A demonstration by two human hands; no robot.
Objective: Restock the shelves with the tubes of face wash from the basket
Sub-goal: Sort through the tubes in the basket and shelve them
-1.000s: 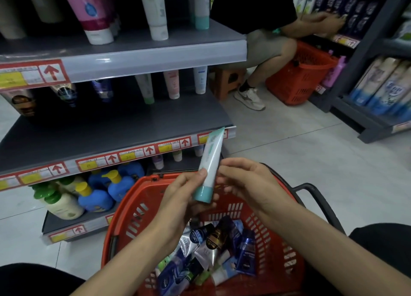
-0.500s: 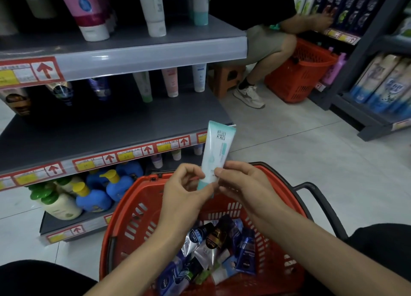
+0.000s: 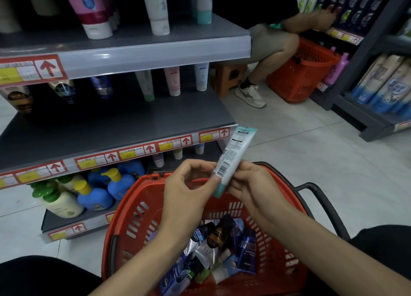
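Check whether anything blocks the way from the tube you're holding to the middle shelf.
Nothing visible does. The left hand and right hand pinch the tube above the basket; on the middle shelf ahead, the standing tubes line only the back.

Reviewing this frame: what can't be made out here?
All head view.
The held tube shows its barcode side; its front faces away, print too small.
The left hand and right hand cover part of its cap end.
The price labels are blurred.
The piled tubes in the basket hide each other; count unclear.
The top-shelf tubes are cut off by the upper edge.
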